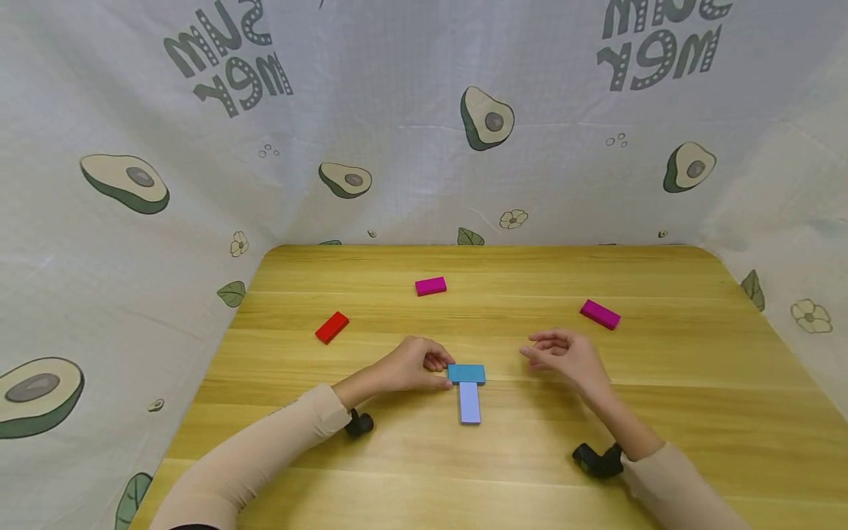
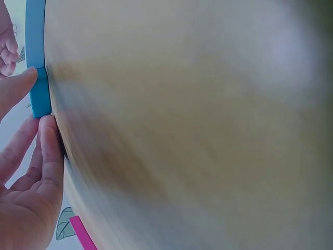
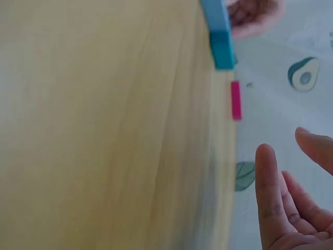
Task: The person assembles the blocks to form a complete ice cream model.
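Note:
A blue block (image 1: pixel 467 374) lies crosswise on the table, its long side meeting the end of a lavender block (image 1: pixel 470 403), so the two form a T. My left hand (image 1: pixel 417 364) pinches the blue block's left end between thumb and fingers; the left wrist view shows the thumb (image 2: pixel 21 86) against one side and fingertips at the other. To the right of the blocks, my right hand (image 1: pixel 563 361) is held apart from them, fingers loosely bent, with a gap between thumb and index finger (image 3: pixel 268 177) and nothing held.
On the wooden table (image 1: pixel 397 478), a red block (image 1: pixel 332 327) lies left, one magenta block (image 1: pixel 430 286) at the back and another magenta block (image 1: pixel 600 314) beyond my right hand. A white avocado-print cloth (image 1: pixel 411 110) hangs behind and along the sides.

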Available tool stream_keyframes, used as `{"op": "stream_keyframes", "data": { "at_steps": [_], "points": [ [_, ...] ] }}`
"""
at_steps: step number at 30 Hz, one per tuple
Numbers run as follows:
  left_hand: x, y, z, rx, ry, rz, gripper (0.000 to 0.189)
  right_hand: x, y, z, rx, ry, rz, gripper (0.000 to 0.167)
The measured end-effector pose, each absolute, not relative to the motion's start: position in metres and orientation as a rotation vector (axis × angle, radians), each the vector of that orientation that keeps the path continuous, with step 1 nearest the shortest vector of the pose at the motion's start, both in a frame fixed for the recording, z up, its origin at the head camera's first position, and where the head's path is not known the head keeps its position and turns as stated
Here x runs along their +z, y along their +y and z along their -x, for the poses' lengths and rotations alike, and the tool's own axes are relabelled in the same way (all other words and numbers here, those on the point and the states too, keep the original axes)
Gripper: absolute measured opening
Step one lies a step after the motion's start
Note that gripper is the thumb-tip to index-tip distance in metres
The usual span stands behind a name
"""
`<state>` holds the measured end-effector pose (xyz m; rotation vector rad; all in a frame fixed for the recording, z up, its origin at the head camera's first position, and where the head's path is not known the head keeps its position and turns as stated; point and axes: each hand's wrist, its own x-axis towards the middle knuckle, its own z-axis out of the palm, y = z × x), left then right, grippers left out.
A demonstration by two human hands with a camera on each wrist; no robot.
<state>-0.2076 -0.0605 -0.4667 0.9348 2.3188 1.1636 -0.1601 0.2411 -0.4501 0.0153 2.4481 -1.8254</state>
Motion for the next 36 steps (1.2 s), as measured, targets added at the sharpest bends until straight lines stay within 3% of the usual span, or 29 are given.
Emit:
{"op": "stream_keyframes", "data": {
  "at_steps": [14,36],
  "points": [
    [-0.468,-0.06,0.21,1.177,2.3,-0.936,0.028,-0.451,0.283,0.191,-1.752,2.692,0.005,0.046],
    [-0.467,-0.06,0.21,1.17,2.301,-0.934,0.028,-0.446,0.34,0.208,-1.728,2.841,-0.136,0.049]
  ]
}}
